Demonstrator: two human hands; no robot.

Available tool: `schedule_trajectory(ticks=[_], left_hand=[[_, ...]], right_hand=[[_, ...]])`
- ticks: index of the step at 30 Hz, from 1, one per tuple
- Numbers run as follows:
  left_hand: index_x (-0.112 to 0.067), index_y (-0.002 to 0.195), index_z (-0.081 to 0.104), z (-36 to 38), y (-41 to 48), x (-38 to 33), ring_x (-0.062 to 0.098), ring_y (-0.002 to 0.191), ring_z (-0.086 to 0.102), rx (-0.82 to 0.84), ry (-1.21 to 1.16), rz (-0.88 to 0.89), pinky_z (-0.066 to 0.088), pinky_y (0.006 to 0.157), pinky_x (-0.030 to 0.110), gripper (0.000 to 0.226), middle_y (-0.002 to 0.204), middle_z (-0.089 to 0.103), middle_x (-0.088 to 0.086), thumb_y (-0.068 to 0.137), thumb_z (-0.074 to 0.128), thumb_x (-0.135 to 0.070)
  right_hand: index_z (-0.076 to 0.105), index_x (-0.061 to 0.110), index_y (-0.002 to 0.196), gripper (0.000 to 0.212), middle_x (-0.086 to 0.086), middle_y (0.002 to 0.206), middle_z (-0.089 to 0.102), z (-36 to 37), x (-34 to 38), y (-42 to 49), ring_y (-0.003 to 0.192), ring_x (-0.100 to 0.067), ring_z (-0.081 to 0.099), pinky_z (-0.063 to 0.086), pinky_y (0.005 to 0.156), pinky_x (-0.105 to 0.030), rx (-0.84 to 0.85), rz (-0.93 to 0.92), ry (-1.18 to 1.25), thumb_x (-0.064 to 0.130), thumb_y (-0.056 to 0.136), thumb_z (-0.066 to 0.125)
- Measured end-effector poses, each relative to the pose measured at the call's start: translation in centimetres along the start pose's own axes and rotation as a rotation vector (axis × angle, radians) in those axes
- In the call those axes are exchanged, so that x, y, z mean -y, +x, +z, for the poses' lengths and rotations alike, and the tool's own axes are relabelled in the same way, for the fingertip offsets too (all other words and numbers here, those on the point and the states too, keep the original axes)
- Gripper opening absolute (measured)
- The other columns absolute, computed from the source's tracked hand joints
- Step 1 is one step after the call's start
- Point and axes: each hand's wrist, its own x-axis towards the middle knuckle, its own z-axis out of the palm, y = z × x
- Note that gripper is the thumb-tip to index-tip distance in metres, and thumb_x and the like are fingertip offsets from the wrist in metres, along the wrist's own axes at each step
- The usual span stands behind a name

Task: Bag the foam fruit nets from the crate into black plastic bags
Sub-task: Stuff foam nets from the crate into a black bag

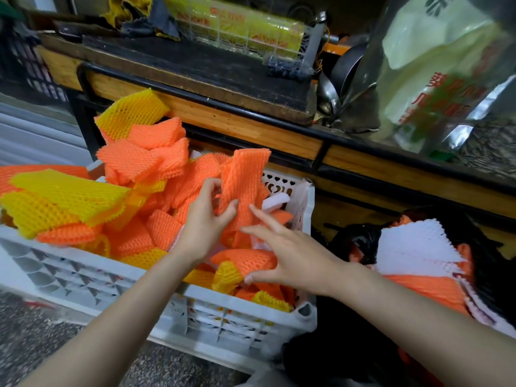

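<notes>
A white plastic crate [92, 277] on the floor is piled with orange and yellow foam fruit nets [145, 160]. My left hand [206, 222] pinches an upright orange foam net [244, 177] between thumb and fingers above the crate's right side. My right hand [282, 252] hovers just right of it with fingers spread and relaxed, holding nothing. At the right, a black plastic bag [360, 241] lies open with white and orange nets [418, 247] inside it.
A wooden bench with a black metal frame [251, 118] stands behind the crate, carrying a clear crate of yellow packs [240, 26], metal pans [343, 76] and a large printed bag [435, 74]. Speckled floor [42, 339] shows at the lower left.
</notes>
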Motion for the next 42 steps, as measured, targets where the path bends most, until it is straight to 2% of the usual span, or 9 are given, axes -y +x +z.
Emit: schedule_trajectory(ticks=[4,7,11,16,22,26,30,34,42], left_hand=[[-0.019,0.093,0.046,-0.7,-0.4,-1.5,-0.009,0.07,0.054,-0.026,0.018,0.032,0.043,0.068,0.015,0.027,0.081,0.056,-0.012,0.084,0.063,0.0],[-0.013,0.096,0.046,-0.9,-0.6,-3.4,-0.013,0.073,0.056,-0.062,0.016,0.062,0.042,0.066,0.006,0.023,0.084,0.056,-0.014,0.086,0.062,0.0],[-0.014,0.098,0.046,-1.2,-0.9,-5.6,-0.015,0.076,0.056,-0.085,0.032,0.105,0.042,0.066,0.005,0.021,0.088,0.056,-0.018,0.087,0.061,-0.003],[-0.013,0.098,0.046,-2.0,-1.0,-6.9,-0.016,0.078,0.056,-0.128,0.047,0.129,0.042,0.067,0.005,0.019,0.09,0.056,-0.017,0.088,0.06,-0.005],[-0.015,0.099,0.044,-3.5,-0.9,-8.3,-0.013,0.077,0.057,-0.202,0.059,0.131,0.047,0.068,0.013,0.02,0.088,0.055,-0.017,0.089,0.059,-0.008],[-0.014,0.099,0.045,-3.3,-1.3,-10.8,-0.01,0.077,0.058,-0.203,-0.001,0.166,0.047,0.07,0.012,0.018,0.087,0.056,-0.017,0.09,0.059,-0.007],[-0.015,0.099,0.048,-2.2,-2.3,-14.6,-0.01,0.078,0.059,-0.071,-0.103,0.179,0.044,0.069,0.008,0.017,0.09,0.059,-0.013,0.089,0.058,-0.006],[-0.018,0.091,0.049,-1.4,-3.2,-18.1,-0.01,0.068,0.056,0.029,-0.234,0.154,0.043,0.063,0.008,0.015,0.081,0.059,-0.008,0.091,0.055,-0.004],[-0.016,0.086,0.05,-0.1,-3.9,-20.8,0.003,0.065,0.055,-0.041,-0.396,-0.009,0.046,0.057,0.018,0.008,0.076,0.058,-0.003,0.092,0.054,-0.012]], right_hand=[[0.05,0.027,0.122,0.037,0.008,0.148,0.03,-0.1,0.2,-0.5,0.115,-0.017,0.053,0.046,0.09,-0.036,-0.082,-0.025,0.015,0.037,0.088,0.061],[0.052,0.024,0.123,0.041,0.006,0.133,0.05,-0.1,0.6,-1.2,0.115,-0.016,0.052,0.044,0.091,-0.036,-0.045,0.005,0.002,0.04,0.087,0.062],[0.041,0.022,0.136,0.063,0.001,0.138,0.045,0.6,0.5,-2.3,0.124,-0.02,0.044,0.041,0.096,-0.037,0.077,0.092,-0.023,0.047,0.083,0.063],[0.059,0.019,0.108,0.018,-0.003,0.107,0.063,0.4,-0.2,-2.6,0.1,-0.026,0.06,0.046,0.076,-0.033,-0.159,0.203,0.102,0.022,0.091,0.056],[0.059,0.024,0.094,0.003,0.007,0.091,0.059,-2.7,-0.4,-3.6,0.084,-0.012,0.057,0.046,0.072,-0.029,-0.447,0.236,0.276,0.025,0.09,0.059],[0.063,0.02,0.09,0.007,0.007,0.09,0.058,-5.0,0.3,-4.9,0.081,-0.004,0.055,0.042,0.071,-0.014,-0.565,0.208,0.562,0.019,0.085,0.067],[0.062,0.019,0.089,0.009,0.001,0.089,0.066,-7.3,1.1,-6.6,0.079,-0.003,0.062,0.05,0.072,-0.015,-0.695,0.153,0.852,0.012,0.085,0.067],[0.06,0.009,0.106,0.018,-0.001,0.096,0.07,-9.0,1.5,-8.7,0.087,-0.009,0.067,0.055,0.077,-0.022,-0.68,0.164,1.048,0.01,0.088,0.062],[0.054,0.006,0.112,0.03,-0.007,0.104,0.07,-11.2,2.3,-13.8,0.087,-0.012,0.067,0.056,0.074,-0.02,-0.715,0.215,1.102,0.011,0.084,0.065]])
